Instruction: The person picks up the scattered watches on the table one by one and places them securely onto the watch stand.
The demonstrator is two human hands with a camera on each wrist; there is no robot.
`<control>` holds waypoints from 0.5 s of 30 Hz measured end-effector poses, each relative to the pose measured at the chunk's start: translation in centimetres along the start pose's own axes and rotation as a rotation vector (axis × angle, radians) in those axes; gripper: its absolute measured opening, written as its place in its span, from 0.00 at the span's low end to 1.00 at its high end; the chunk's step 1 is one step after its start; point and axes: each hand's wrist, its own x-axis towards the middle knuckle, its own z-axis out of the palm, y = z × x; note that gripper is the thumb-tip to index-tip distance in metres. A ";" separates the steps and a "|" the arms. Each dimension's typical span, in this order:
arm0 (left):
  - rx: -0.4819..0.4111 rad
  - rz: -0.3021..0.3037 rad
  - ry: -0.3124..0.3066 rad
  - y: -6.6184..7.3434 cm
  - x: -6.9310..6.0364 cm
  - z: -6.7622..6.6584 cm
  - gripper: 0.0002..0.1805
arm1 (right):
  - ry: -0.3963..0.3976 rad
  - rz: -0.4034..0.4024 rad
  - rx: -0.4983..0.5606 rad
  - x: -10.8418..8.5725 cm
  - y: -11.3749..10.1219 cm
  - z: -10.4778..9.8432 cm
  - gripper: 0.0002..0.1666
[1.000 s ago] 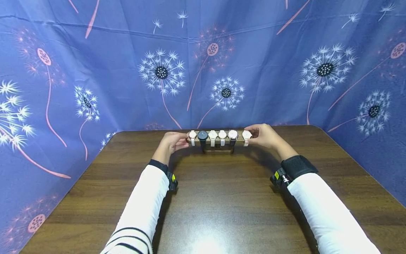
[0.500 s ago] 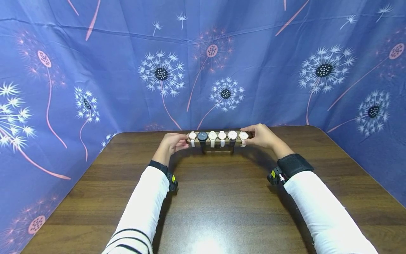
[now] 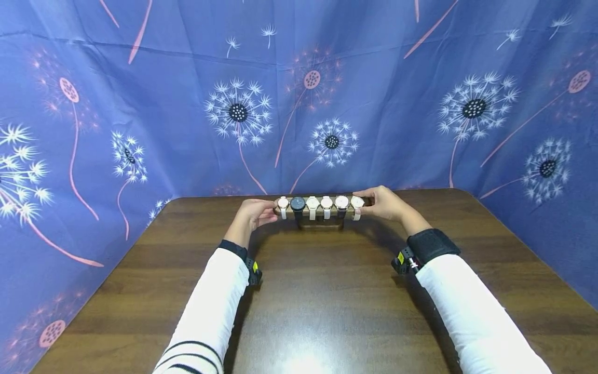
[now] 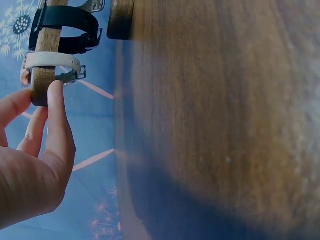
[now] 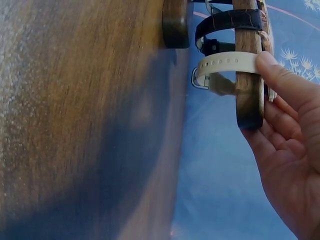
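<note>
A wooden watch stand [image 3: 320,225] stands near the table's far edge, its raised bar carrying several wristwatches in a row. My left hand [image 3: 254,213] steadies the bar's left end, pinching the tip [image 4: 43,82] between thumb and fingers, beside a white-strapped watch [image 3: 283,203]. At the other end, my right hand [image 3: 385,203] grips a white-strapped watch [image 3: 357,202]. In the right wrist view the thumb presses this cream-white strap [image 5: 227,62] against the bar [image 5: 249,107], while the fingers curl behind. Most of that watch's dial is hidden there.
Further along the bar sit a black watch [image 3: 298,203], two more pale-strapped watches and a dark-strapped watch [image 3: 342,202]. Below is a brown wooden table [image 3: 317,280]. A blue cloth with dandelion prints [image 3: 392,104] hangs behind and at the sides.
My right hand has moved a little to the left, sliding the end watch along the bar toward the dark-strapped one. My left hand stays on the bar's left end.
</note>
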 end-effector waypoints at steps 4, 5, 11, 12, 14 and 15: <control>0.083 0.043 -0.022 -0.3 -0.4 -0.4 0.19 | 0.037 -0.054 -0.128 -0.4 -0.6 0.6 0.37; 0.114 0.060 -0.041 -0.3 -0.7 -0.6 0.20 | 0.057 -0.059 -0.162 -0.7 -0.8 0.8 0.40; 0.574 0.344 -0.071 -0.7 -4.7 -2.0 0.31 | 0.181 -0.011 -0.239 -4.1 -2.8 1.6 0.49; 0.699 0.419 -0.022 -0.7 -5.7 -2.2 0.35 | 0.197 -0.003 -0.237 -4.9 -3.2 1.7 0.49; 0.939 0.556 0.111 -0.7 -7.8 -2.3 0.46 | 0.229 0.006 -0.233 -6.3 -4.2 1.8 0.50; 1.039 0.609 0.175 -0.8 -8.7 -2.3 0.52 | 0.244 0.011 -0.230 -7.0 -4.8 1.8 0.51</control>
